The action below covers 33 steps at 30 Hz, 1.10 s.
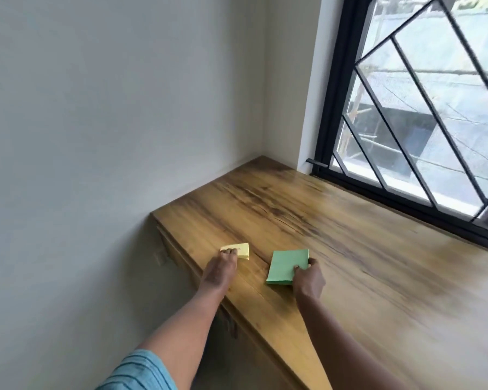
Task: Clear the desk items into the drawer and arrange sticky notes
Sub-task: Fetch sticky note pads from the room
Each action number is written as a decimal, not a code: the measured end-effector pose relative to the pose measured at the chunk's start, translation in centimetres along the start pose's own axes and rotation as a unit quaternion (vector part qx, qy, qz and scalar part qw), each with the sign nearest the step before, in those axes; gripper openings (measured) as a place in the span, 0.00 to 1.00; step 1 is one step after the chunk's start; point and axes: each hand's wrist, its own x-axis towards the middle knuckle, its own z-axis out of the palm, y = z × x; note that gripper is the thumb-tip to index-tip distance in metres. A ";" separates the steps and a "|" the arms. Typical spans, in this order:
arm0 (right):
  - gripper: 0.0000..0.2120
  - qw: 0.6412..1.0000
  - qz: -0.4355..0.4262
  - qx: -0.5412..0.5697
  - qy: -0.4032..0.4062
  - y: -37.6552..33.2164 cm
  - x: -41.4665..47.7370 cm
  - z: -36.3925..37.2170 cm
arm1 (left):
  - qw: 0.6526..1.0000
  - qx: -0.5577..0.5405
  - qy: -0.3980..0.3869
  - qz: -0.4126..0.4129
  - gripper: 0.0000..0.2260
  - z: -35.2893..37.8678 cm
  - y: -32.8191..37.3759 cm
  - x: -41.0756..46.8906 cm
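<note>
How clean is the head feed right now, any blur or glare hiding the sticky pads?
Head view: soft daylight from the window, no glare on the desk; its right side is motion-smeared; the wide lens slants the window frame; yellow pad and green pad read clearly.

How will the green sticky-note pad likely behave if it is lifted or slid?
The green sticky-note pad is thin and flat, so it probably weighs little and will not roll. On the smooth wooden desk it should slide easily. Held at one edge by the right hand, it may droop or fan slightly.
</note>
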 end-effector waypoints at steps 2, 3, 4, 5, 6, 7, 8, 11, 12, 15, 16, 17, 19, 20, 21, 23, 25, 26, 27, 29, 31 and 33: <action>0.18 0.999 -0.005 -0.033 0.003 0.1 0.5 0.4 | 0.999 0.039 -0.007 0.028 0.19 1.5 0.6 1.0; 0.17 0.998 -0.012 -0.062 0.006 0.2 0.5 0.7 | 0.998 0.040 0.012 0.039 0.21 1.9 0.6 1.3; 0.17 0.995 -0.015 -0.102 0.013 0.3 0.4 1.0 | 0.999 0.027 0.025 0.039 0.23 2.2 0.7 1.4; 0.16 0.990 -0.011 -0.139 0.023 0.3 0.5 1.4 | 0.998 0.023 0.032 0.050 0.24 2.8 0.5 1.6; 0.16 0.986 -0.001 -0.164 0.032 0.3 0.3 1.7 | 0.997 0.038 0.041 0.056 0.23 3.0 0.3 1.7; 0.15 0.984 0.007 -0.176 0.037 0.2 0.0 2.0 | 0.997 0.037 0.040 0.049 0.21 3.3 -0.1 1.8; 0.16 0.984 0.006 -0.177 0.038 0.2 -0.3 2.3 | 0.997 0.047 0.041 0.042 0.20 3.2 -0.4 1.8; 0.23 0.973 -0.071 -0.219 -0.003 0.2 -2.1 4.1 | 0.990 0.075 0.102 0.058 0.17 3.7 -2.5 1.3; 0.24 0.963 -0.108 -0.248 -0.016 0.1 -3.2 4.9 | 0.989 0.071 0.119 0.061 0.16 3.4 -3.2 0.6; 0.21 0.933 -0.217 -0.285 -0.045 -0.1 -6.5 7.8 | 0.977 0.075 0.195 0.041 0.15 2.2 -5.0 -2.9; 0.20 0.922 -0.249 -0.290 -0.064 0.1 -8.0 9.0 | 0.975 0.073 0.207 0.016 0.15 1.9 -5.9 -4.6; 0.19 0.911 -0.281 -0.293 -0.079 0.6 -9.4 10.2 | 0.974 0.071 0.214 -0.005 0.15 1.7 -6.7 -6.3; 0.15 0.895 -0.329 -0.285 -0.096 1.9 -12.6 12.4 | 0.975 0.074 0.199 -0.068 0.18 1.9 -9.1 -9.9; 0.13 0.891 -0.347 -0.277 -0.097 2.8 -14.6 13.6 | 0.975 0.076 0.184 -0.098 0.19 2.2 -10.5 -11.8; 0.10 0.885 -0.362 -0.275 -0.100 3.8 -16.8 14.6 | 0.974 0.071 0.176 -0.125 0.19 2.9 -12.1 -14.1; 0.07 0.867 -0.388 -0.292 -0.115 6.3 -21.0 16.2 | 0.970 0.050 0.165 -0.173 0.18 4.8 -15.2 -18.5; 0.07 0.841 -0.417 -0.313 -0.144 9.2 -25.5 17.1 | 0.957 0.014 0.151 -0.246 0.12 6.6 -17.9 -23.8; 0.09 0.819 -0.422 -0.341 -0.184 10.8 -28.0 17.3 | 0.949 -0.006 0.144 -0.281 0.09 7.7 -19.1 -26.7; 0.12 0.795 -0.424 -0.371 -0.225 12.4 -30.4 17.5 | 0.939 -0.021 0.139 -0.313 0.06 8.3 -20.0 -29.6; 0.14 0.750 -0.440 -0.412 -0.273 15.6 -34.6 17.7 | 0.917 -0.032 0.127 -0.376 0.03 8.8 -21.8 -34.9; 0.13 0.714 -0.464 -0.428 -0.304 18.7 -39.6 17.8 | 0.889 -0.038 0.140 -0.435 0.02 9.2 -23.4 -40.7; 0.12 0.693 -0.483 -0.426 -0.322 21.5 -43.8 17.6 | 0.851 -0.077 0.132 -0.503 0.04 9.7 -24.2 -46.2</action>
